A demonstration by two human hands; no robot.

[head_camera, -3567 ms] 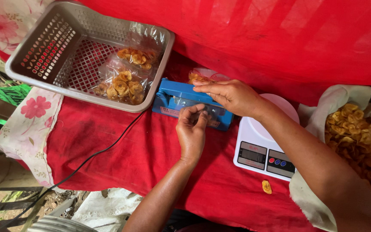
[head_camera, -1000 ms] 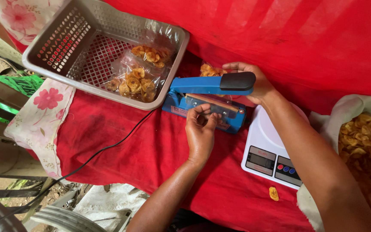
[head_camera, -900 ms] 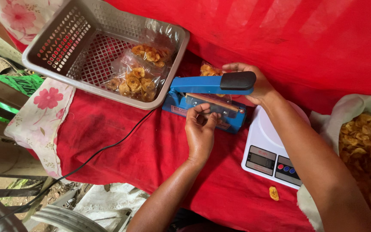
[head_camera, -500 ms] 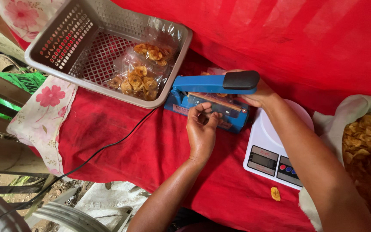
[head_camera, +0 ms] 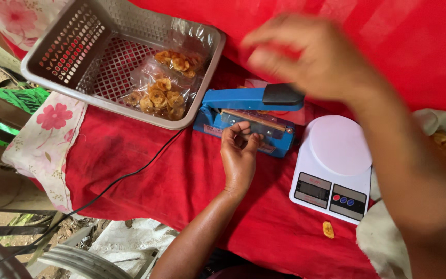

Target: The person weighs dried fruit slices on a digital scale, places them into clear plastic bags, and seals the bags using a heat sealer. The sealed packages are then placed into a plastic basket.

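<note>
A blue heat sealer (head_camera: 243,99) with a black handle (head_camera: 282,94) stands on the red cloth, its arm lifted. A clear plastic bag (head_camera: 258,120) lies across its sealing bar, and most of the bag is hidden behind the sealer. My left hand (head_camera: 238,160) pinches the bag's edge at the front of the bar. My right hand (head_camera: 305,57) is blurred in the air above the sealer's handle, fingers apart and holding nothing.
A grey plastic basket (head_camera: 130,109) at the back left holds sealed bags of fried chips (head_camera: 158,95). A white digital scale (head_camera: 336,155) stands right of the sealer, with one loose chip (head_camera: 328,229) in front. A black cable (head_camera: 130,175) runs left across the cloth.
My right hand has let go of the sealer's handle and risen above it. The sealer's arm stays up. My left hand still holds the bag at the bar.
</note>
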